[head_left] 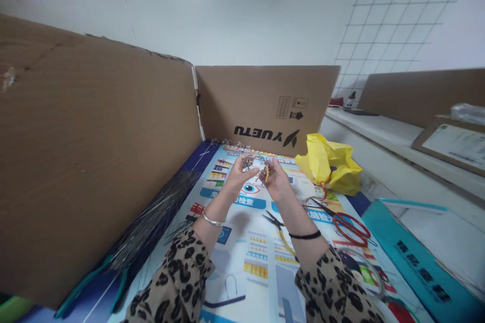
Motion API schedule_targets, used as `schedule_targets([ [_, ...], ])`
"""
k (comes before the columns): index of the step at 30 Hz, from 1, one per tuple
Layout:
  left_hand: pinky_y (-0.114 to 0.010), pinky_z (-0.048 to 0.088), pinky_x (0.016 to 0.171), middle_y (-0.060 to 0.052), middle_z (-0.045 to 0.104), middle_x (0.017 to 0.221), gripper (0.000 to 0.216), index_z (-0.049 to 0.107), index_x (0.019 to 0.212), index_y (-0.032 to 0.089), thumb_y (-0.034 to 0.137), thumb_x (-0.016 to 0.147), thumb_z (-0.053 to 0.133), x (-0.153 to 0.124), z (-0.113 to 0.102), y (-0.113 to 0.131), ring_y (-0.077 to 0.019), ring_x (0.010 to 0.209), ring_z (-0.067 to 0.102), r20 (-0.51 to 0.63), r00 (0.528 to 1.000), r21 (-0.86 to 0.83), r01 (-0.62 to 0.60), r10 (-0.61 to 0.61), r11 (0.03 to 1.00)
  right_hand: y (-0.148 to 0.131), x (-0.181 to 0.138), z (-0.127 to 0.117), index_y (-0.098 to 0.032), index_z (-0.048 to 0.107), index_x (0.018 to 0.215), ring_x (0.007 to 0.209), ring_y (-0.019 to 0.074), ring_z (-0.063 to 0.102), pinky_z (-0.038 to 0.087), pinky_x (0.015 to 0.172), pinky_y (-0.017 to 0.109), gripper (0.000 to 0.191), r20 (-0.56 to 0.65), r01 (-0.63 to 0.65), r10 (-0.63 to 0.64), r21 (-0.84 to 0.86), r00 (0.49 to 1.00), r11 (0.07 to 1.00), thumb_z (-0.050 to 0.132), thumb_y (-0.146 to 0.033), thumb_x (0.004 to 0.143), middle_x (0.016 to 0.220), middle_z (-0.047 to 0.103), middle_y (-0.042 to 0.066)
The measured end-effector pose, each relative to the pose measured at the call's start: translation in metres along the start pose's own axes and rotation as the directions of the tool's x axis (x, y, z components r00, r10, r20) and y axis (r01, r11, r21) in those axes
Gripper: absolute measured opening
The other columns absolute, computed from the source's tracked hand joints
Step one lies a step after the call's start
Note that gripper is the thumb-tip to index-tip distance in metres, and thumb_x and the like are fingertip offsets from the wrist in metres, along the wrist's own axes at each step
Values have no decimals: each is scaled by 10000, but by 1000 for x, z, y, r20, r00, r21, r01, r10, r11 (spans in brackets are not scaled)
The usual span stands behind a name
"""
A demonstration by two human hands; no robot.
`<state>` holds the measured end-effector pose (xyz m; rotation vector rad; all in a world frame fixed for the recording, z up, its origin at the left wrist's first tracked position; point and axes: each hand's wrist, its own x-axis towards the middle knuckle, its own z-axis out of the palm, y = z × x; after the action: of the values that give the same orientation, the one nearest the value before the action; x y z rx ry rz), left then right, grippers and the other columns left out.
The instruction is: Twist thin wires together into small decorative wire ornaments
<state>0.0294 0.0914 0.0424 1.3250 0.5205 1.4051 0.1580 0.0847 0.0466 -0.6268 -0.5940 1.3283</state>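
My left hand [238,174] and my right hand [275,179] are raised together over a printed poster [261,257] on the table. Both pinch a small tangle of thin wire and beads [257,165] between their fingertips; a short yellow piece shows at my right fingers. Its details are too small to make out. My sleeves are leopard print, with a silver bangle on the left wrist and a black band on the right.
Cardboard walls [94,151] close off the left and back. A bundle of thin metal wires [155,217] lies left. Yellow-handled pliers [278,229], red scissors [346,224] and a yellow plastic bag [329,164] lie right. A teal sheet [413,257] borders a white shelf.
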Motion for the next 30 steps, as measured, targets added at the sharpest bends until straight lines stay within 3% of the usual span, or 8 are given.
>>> schedule_targets([
  [5,-290,379,911,-36,598,1088,403,580,1033,198,286,667,725,4,-6,12,-176,1049,523,-40,999,-45,-6,4,999,-7,-5,1,-221,599,814,593,84,544,473,569,220,251,115,18,-5,-112,993,994,736,-264,608,678,591,-57],
  [11,-209,404,640,-29,590,1006,413,551,1063,213,310,690,699,8,-16,23,-124,856,542,-77,997,-30,18,-20,999,-18,-12,5,-214,608,802,663,94,538,446,592,225,252,121,37,-18,-160,992,986,724,-197,578,718,600,-42],
  [14,-192,374,561,-3,575,862,330,579,935,179,310,664,714,8,-20,29,-88,715,514,-44,997,15,66,-65,998,-26,-15,7,-215,616,783,702,103,530,430,584,217,245,94,61,-43,-204,995,977,703,-171,559,752,598,-34],
  [17,-194,387,548,9,553,822,297,574,846,161,282,630,737,7,-21,35,-73,665,494,15,993,45,119,-119,992,-32,-17,9,-220,612,775,716,107,518,421,576,215,217,89,80,-59,-263,994,962,683,-182,574,775,592,-30],
  [23,-214,432,574,-12,561,866,344,560,866,156,239,598,761,4,-18,40,-89,696,517,139,982,49,118,-124,992,-40,-21,12,-216,608,791,672,108,504,403,539,203,200,132,102,-59,-347,990,932,679,-220,604,721,572,-24],
  [30,-218,419,547,17,541,752,284,529,709,147,185,555,765,3,-19,49,-72,611,507,70,993,-24,94,-92,995,-51,-22,12,-207,637,777,609,97,480,405,520,197,194,136,133,-93,-322,986,937,695,-224,592,650,542,-26],
])
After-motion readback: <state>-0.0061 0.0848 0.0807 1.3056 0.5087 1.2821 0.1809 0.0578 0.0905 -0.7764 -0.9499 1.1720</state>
